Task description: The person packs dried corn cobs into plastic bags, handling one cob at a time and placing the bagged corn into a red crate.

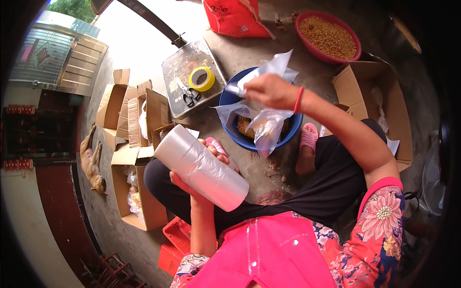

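Observation:
My left hand (196, 193) is wrapped round a thick roll of clear plastic bags (204, 168), held slantwise above my left knee. Its fingertips show past the far side of the roll. My right hand (271, 91), with a red band at the wrist, is closed on a thin clear plastic bag (269, 127). Parts of that plastic stick up beyond the fingers and hang down below them. It lies over a blue basin (229, 130) between my feet, where yellow corn cobs (245, 126) show in part under the plastic.
A platform scale (175, 67) carries yellow tape (201, 78) and scissors (188, 93). Open cardboard boxes (156, 113) stand left, another box (362, 86) right. A pink basin of corn kernels (328, 38) and a red sack (237, 19) are farther off. A dog (92, 163) lies left.

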{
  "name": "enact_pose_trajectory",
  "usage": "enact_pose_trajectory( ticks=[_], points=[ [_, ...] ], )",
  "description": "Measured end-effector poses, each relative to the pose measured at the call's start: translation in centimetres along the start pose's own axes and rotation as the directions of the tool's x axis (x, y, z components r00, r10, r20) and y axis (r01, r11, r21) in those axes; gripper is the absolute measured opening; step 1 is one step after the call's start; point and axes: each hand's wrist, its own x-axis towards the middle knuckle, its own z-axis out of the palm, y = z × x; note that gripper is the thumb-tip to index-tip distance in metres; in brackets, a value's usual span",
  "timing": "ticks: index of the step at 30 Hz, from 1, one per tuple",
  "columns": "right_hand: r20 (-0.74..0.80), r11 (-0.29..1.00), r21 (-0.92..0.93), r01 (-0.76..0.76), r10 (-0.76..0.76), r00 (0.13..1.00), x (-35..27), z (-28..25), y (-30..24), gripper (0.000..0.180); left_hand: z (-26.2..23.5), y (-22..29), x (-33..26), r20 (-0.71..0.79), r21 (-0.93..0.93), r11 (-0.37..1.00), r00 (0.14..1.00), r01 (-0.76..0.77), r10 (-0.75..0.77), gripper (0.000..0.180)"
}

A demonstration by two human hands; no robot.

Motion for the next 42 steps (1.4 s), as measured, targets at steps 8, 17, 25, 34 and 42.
enact_pose_trajectory(
  ticks=[8,17,25,34,42],
  points=[
    [0.508,0.976,-0.212,-0.049,0.153,0.848,-1.8,3.0,-1.5,0.030,-1.2,-0.7,1.0,0.129,-0.120,0.991,0.991,0.062,-0.046,0.099],
    [0.436,0.685,0.639,-0.350,0.052,0.898,0.1,2.6,-5.6,0.073,0.3,-2.9,1.9,0.074,0.007,0.995,0.993,0.095,-0.095,0.101],
    [0.223,0.709,0.678,-0.195,0.054,0.973,-1.7,5.5,-6.2,0.099,0.3,-3.0,4.2,-0.347,0.332,0.943,0.933,0.022,0.100,0.073],
    [0.367,-0.239,0.917,-0.320,0.190,0.910,-1.3,2.4,-5.2,0.045,-0.6,-2.3,5.1,-0.103,0.257,0.965,0.991,-0.057,0.087,0.061],
    [0.150,0.680,0.682,-0.270,0.231,0.961,-0.5,4.7,-5.3,0.047,-1.2,-5.0,3.1,-0.015,0.115,0.988,0.994,0.105,-0.104,0.093]
  ],
)
